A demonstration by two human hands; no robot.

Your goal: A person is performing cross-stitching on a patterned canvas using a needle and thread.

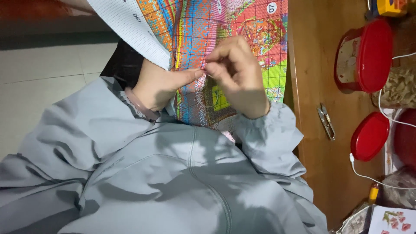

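cross-stitch canvas [234, 26], multicoloured, gridded, apparently half-stitched

The scene is dim overall, lit by one hard, warm light from the far side. It falls brightest on the cloth [242, 26] and the right hand [236, 71], whose colours stay clear and unclipped. The left hand [158, 86] is partly shaded. The jacket [173, 173] shows sharp-edged patches of light and dark, with the hands' shadow falling across the chest. The floor [39, 65] at left is grey and murky. A red lid [375, 54] on the table [312, 65] at right carries a soft sheen, with no harsh glare. Focus is fair in the middle; the near corners look softer, and the edges bend slightly.
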